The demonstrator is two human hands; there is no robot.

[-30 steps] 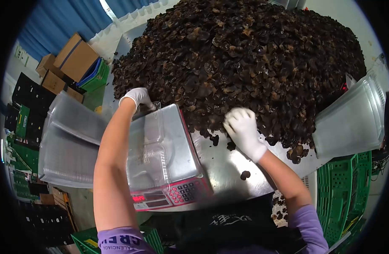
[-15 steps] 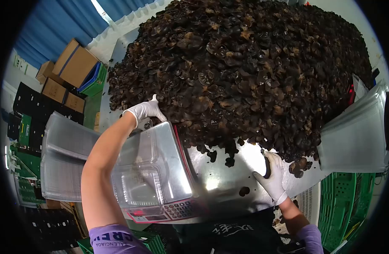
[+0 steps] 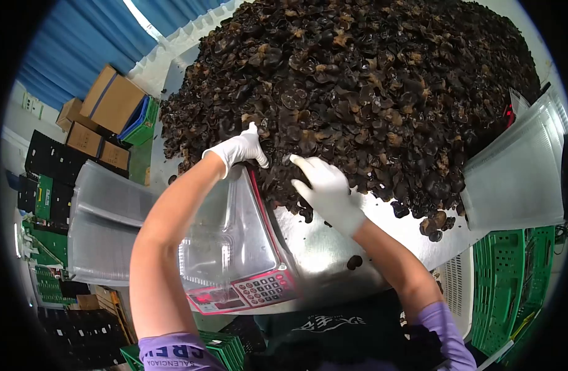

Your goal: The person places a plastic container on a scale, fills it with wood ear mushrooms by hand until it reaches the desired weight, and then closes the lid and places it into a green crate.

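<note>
A large heap of dark brown wood ear mushrooms covers the metal table. My left hand, in a white glove, rests at the heap's near left edge with thumb and fingers spread apart; its lower fingertips are partly hidden among the mushrooms. Just right of it, my gloved right hand reaches to the front of the heap, its thumb and forefinger apart and nothing visible between them. Below my left hand, a clear plastic tray lies on the steel pan of a red-rimmed digital scale.
Stacked clear trays stand left of the scale, and another tray stack is at right. A few loose mushrooms lie on the metal table. Green crates stand at lower right, cardboard boxes at upper left.
My right hand has moved left and up from the table's right side to the heap beside my left hand. The left hand has shifted slightly right. The view has also shifted a little.
</note>
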